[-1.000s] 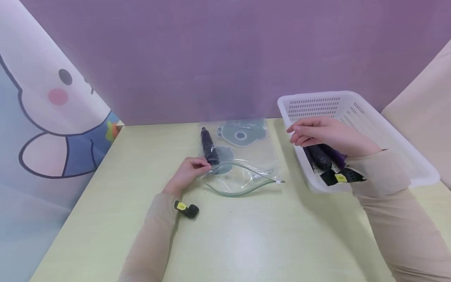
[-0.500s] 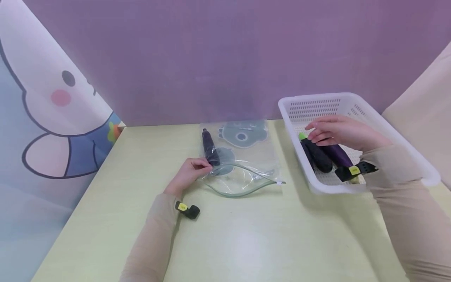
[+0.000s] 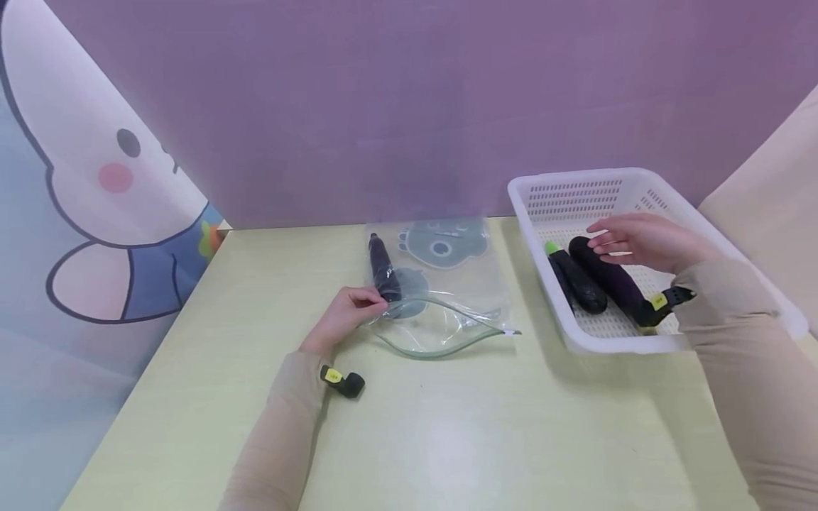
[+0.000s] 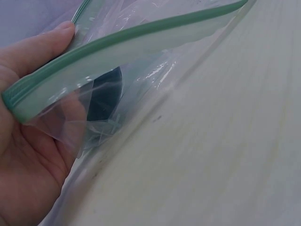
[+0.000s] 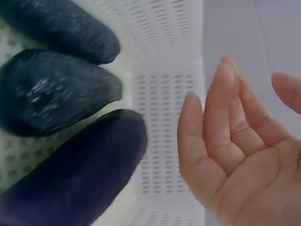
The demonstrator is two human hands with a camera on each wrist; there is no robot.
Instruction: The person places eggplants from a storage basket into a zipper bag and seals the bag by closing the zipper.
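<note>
My left hand (image 3: 348, 312) pinches the left corner of a clear zip bag (image 3: 456, 287), whose mouth gapes between two green strips. In the left wrist view the thumb lies over the green zip strip (image 4: 141, 33). Inside the bag, along its left side, lies a dark eggplant (image 3: 385, 273). Over the white basket (image 3: 565, 181) hovers my right hand (image 3: 648, 245), fingers loosely bent and holding nothing. Below it lies a long purple eggplant (image 3: 603, 273). Beside that are two darker, shinier long vegetables (image 5: 51, 89); a bright green tip shows at their far end.
The basket stands at the table's right, with slotted walls and a perforated floor. A purple panel (image 3: 319, 106) rises behind the table (image 3: 415, 433). A cartoon-printed cloth (image 3: 83, 248) hangs on the left, and a pale cloth (image 3: 767, 170) on the right.
My right hand has drifted right, from the basket's left rim to over its middle, uncovering the vegetables below. The left hand keeps its grip on the bag in the same place.
</note>
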